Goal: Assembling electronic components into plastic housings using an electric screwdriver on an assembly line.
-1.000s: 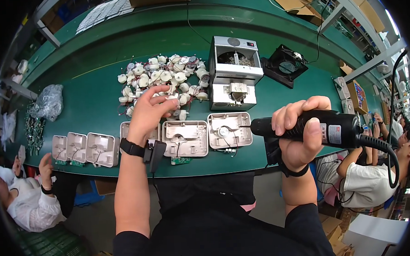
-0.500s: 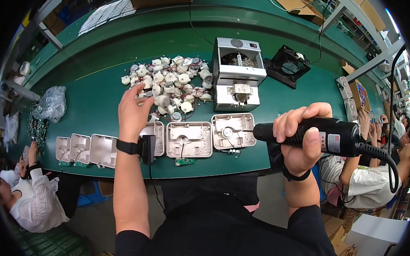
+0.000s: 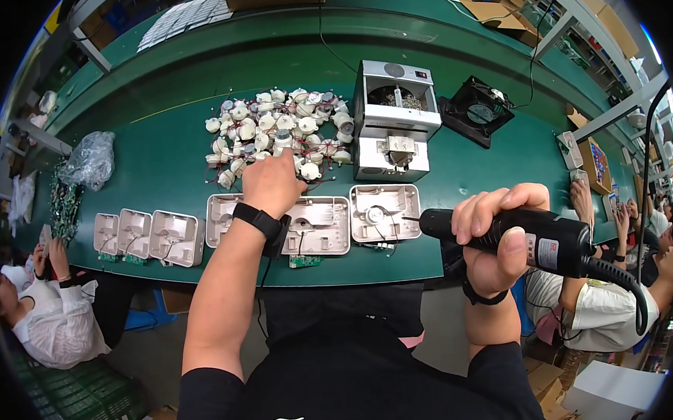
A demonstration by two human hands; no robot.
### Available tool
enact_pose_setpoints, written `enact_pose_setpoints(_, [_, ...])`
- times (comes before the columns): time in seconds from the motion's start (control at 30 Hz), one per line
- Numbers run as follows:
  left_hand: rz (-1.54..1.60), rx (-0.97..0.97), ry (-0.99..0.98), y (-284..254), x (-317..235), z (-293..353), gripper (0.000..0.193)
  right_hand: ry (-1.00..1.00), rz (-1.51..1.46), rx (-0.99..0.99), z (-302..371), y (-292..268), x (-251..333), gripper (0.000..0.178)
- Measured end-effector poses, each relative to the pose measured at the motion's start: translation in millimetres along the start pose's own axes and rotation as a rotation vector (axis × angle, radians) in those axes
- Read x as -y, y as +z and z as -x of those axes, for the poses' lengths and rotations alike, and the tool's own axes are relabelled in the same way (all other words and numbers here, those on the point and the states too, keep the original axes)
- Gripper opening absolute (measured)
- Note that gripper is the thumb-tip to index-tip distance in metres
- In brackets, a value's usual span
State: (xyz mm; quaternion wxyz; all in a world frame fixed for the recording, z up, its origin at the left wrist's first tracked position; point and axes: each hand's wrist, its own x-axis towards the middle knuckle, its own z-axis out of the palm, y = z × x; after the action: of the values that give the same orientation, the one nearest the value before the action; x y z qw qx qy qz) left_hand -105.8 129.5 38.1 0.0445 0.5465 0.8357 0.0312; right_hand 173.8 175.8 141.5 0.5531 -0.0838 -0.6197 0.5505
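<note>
My left hand [image 3: 271, 186] reaches palm down to the near edge of a pile of round white buzzers [image 3: 246, 129] with red and black wires. Its index finger is stretched out to a buzzer [image 3: 282, 139], and the thumb stands apart. Whether the fingertip touches that buzzer, I cannot tell. In my right hand [image 3: 498, 236] is a black electric screwdriver [image 3: 539, 233], held level with its bit pointing left. The bit tip is close to the right edge of an open off-white plastic housing [image 3: 398, 199], in which a round white buzzer [image 3: 373, 215] sits.
More open housings [image 3: 176, 237] line the near table edge, some with green circuit boards [image 3: 304, 262]. A grey screw feeder [image 3: 393, 119] and a black fan [image 3: 477, 111] stand beyond. Co-workers sit left and right. A plastic bag [image 3: 92, 160] lies at left.
My left hand has moved right and nearer to me, from the pile's left side to its near middle. The right hand and screwdriver stay almost in place.
</note>
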Motion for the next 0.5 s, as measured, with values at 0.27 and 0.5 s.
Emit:
enact_pose_setpoints(0.27, [1.211, -0.049, -0.032, -37, 50, -9, 0.039, 0.001, 0.010, -0.040, 4, -6, 9, 0.040])
enact_pose_setpoints(0.5, [1.994, -0.491, 0.073, -65, 53, 21, 0.039, 0.043, 0.013, -0.022, 7, 5, 11, 0.042])
